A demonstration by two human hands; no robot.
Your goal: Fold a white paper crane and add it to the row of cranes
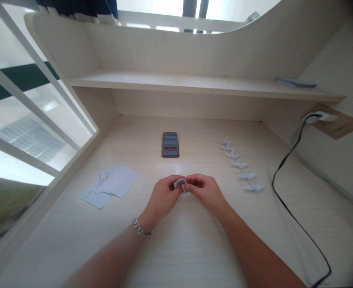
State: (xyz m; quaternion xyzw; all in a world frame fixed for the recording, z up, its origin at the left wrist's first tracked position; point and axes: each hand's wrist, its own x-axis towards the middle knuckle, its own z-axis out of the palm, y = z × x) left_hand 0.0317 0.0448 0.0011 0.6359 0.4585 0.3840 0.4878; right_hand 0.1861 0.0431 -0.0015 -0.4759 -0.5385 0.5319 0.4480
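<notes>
Between my two hands, above the middle of the desk, is a small piece of folded white paper (180, 183). My left hand (165, 195) pinches its left side with thumb and fingers; a metal chain bracelet (140, 229) circles that wrist. On the other side my right hand (204, 191) grips the same paper, thumb in front. The fingers hide part of the folds. To the right, several small folded paper cranes (239, 164) stand in a slanting row. Flat paper sheets (116, 182), one with writing, overlap on the left.
A phone-like device (170, 144), its screen blurred, lies beyond my hands. At the right a black cable (284, 160) runs from a wall socket (335, 120) down across the desk. A shelf (194, 82) spans the back, and a railing (29, 100) borders the left.
</notes>
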